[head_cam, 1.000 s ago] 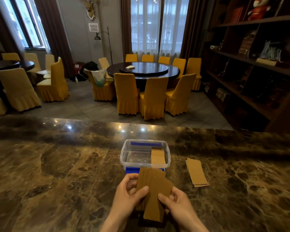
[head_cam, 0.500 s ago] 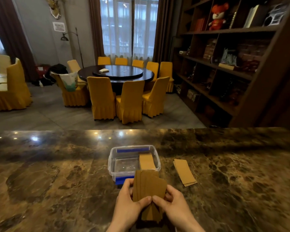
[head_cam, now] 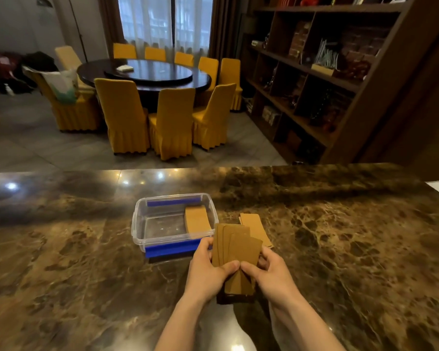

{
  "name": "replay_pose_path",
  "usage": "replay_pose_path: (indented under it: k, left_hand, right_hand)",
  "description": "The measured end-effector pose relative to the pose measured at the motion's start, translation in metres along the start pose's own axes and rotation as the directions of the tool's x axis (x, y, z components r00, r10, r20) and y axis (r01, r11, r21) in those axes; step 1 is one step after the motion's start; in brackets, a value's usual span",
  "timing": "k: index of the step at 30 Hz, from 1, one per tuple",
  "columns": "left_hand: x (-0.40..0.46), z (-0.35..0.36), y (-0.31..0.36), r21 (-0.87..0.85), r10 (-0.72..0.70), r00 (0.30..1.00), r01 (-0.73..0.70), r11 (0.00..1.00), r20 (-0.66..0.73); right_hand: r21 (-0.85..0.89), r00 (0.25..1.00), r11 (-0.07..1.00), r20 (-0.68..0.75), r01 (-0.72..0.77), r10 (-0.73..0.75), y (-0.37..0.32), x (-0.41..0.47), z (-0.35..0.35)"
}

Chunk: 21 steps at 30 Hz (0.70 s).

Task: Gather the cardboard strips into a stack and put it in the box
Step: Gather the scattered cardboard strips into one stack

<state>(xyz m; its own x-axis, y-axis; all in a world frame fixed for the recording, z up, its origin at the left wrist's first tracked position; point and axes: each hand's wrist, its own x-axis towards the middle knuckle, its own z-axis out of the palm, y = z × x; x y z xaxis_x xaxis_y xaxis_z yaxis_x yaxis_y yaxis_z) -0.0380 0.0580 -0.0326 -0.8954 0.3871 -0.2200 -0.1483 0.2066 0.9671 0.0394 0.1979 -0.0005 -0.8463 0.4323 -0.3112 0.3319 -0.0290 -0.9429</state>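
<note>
Both hands hold a fanned bunch of brown cardboard strips (head_cam: pixel 236 248) upright above the marble counter, just right of the box's near corner. My left hand (head_cam: pixel 208 268) grips its left side, thumb on the front. My right hand (head_cam: pixel 271 273) grips the right side, thumb meeting the left thumb. The clear plastic box (head_cam: pixel 147 239) with blue clips lies open to the left, and a small stack of strips (head_cam: pixel 197 220) rests inside at its right end. Another pile of strips (head_cam: pixel 255 225) lies flat on the counter behind the held bunch.
The dark marble counter (head_cam: pixel 340 249) stretches wide on both sides. Its far edge drops to a dining room with a round table and yellow chairs. A dark wooden bookshelf (head_cam: pixel 327 72) stands at the right.
The view has turned right and dipped. The held strips have shifted rightward relative to the box, from in front of it to beside its near right corner. Both hands keep their grip.
</note>
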Motion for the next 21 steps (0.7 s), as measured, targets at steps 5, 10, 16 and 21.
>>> replay_pose_path:
  k: [5, 10, 16, 21]
  left_hand:
    - [0.018, 0.035, 0.016, 0.063, -0.057, 0.998, 0.06, 0.996, -0.041]
    - [0.043, 0.07, 0.037, 0.111, -0.092, 0.993, 0.1, 0.989, -0.073]
    - [0.07, 0.097, 0.051, 0.22, -0.137, 0.954, 0.199, 0.955, -0.266]
    - [0.08, 0.102, 0.057, 0.313, -0.209, 0.898, 0.341, 0.886, -0.388]
  right_hand:
    - [-0.033, 1.0, 0.999, 0.016, -0.003, 0.004, 0.002, 0.035, -0.033]
    - [-0.055, 0.999, 0.998, 0.031, -0.008, 0.01, 0.0, 0.076, -0.07]
    - [-0.079, 0.999, 0.996, 0.005, -0.053, 0.053, -0.004, 0.124, -0.098]
    - [-0.12, 0.989, 0.982, 0.001, -0.148, 0.15, -0.004, 0.15, -0.095]
